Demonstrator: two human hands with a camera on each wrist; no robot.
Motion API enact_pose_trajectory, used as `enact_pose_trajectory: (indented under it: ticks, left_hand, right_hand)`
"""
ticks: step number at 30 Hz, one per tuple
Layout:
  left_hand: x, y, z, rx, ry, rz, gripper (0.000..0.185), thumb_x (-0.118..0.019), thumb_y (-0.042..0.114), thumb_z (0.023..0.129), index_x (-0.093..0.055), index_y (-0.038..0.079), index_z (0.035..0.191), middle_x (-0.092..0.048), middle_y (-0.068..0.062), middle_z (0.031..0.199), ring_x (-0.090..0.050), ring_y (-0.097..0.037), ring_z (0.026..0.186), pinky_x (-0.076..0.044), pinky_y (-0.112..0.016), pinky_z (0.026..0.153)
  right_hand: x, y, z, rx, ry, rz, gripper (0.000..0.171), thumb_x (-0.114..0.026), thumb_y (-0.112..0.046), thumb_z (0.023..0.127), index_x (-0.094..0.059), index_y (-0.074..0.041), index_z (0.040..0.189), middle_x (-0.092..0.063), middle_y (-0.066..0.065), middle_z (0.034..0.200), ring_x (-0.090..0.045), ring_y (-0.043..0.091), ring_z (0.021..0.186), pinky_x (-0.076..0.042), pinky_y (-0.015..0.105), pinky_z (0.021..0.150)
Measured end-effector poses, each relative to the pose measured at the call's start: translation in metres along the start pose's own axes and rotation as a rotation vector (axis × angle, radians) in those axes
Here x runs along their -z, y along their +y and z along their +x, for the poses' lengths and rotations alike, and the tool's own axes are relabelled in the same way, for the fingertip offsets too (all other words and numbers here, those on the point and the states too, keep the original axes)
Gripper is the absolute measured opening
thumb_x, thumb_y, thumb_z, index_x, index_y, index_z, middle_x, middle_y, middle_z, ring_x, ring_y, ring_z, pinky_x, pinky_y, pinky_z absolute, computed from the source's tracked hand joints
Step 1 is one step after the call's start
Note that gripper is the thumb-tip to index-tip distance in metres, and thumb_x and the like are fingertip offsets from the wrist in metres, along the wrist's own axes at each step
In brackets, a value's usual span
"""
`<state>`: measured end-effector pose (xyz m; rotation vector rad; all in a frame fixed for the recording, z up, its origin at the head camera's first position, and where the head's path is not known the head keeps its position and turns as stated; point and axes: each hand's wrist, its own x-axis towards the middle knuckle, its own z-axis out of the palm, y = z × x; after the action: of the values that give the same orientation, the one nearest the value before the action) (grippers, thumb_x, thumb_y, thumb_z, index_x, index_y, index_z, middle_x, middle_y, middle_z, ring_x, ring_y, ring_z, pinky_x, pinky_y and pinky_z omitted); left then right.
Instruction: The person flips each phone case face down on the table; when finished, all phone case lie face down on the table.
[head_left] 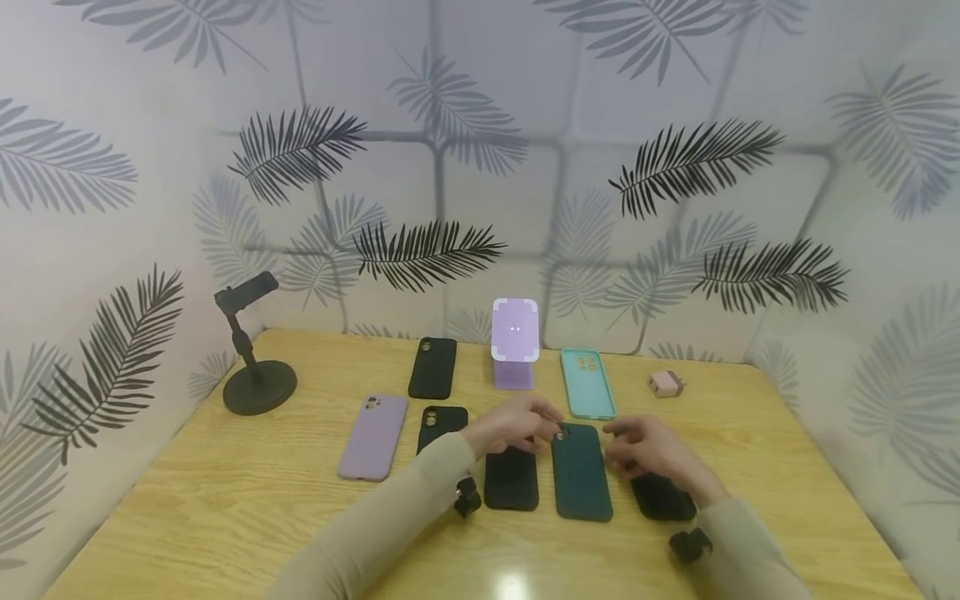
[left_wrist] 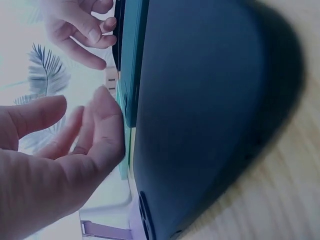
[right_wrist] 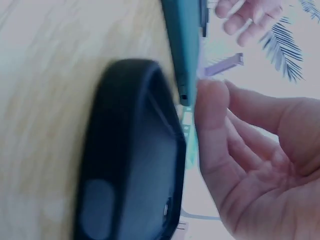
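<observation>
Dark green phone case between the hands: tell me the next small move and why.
Probably close both hands on the dark green phone case at its top corners and lift it. The left hand and right hand hover at its far end with relaxed fingers, neither showing a grip yet. It lies flat on the table between two black cases, so lift straight up.

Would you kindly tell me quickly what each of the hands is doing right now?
Left hand: open, holding nothing, fingertips by the dark green phone case.
Right hand: open, holding nothing, beside the same case.
</observation>
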<state>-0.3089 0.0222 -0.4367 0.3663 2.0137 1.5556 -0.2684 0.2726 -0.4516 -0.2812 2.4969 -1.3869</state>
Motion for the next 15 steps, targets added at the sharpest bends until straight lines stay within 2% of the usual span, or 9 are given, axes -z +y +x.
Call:
enact_pose_trajectory:
  ticks: [7, 10, 15]
  left_hand:
    - [-0.001, 0.001, 0.018, -0.055, 0.110, -0.031, 0.025, -0.063, 0.005, 0.093, -0.066, -0.002, 0.117, -0.070, -0.013, 0.103, -0.067, -0.028, 0.097, -0.057, -0.045, 0.089]
    - [-0.003, 0.001, 0.027, -0.073, 0.161, -0.062, 0.025, -0.065, 0.005, 0.091, -0.068, -0.003, 0.114, -0.070, -0.011, 0.099, -0.066, -0.024, 0.091, -0.057, -0.044, 0.089]
    - [-0.006, 0.000, 0.041, -0.073, 0.217, -0.135, 0.027, -0.064, 0.003, 0.091, -0.067, -0.005, 0.116, -0.071, -0.014, 0.101, -0.067, -0.018, 0.085, -0.059, -0.039, 0.088]
  right_hand:
    - [0.007, 0.007, 0.016, 0.093, 0.140, 0.007, 0.035, -0.063, -0.006, 0.095, -0.058, 0.010, 0.125, -0.069, 0.027, 0.104, -0.068, 0.024, 0.089, -0.061, 0.036, 0.072]
    - [0.013, 0.008, 0.023, 0.101, 0.158, 0.001, 0.035, -0.063, -0.006, 0.095, -0.058, 0.010, 0.125, -0.068, 0.028, 0.112, -0.068, 0.027, 0.095, -0.061, 0.034, 0.074]
    - [0.021, 0.007, 0.034, 0.079, 0.163, -0.051, 0.030, -0.061, -0.005, 0.096, -0.060, 0.013, 0.120, -0.066, 0.030, 0.114, -0.067, 0.029, 0.093, -0.059, 0.033, 0.073]
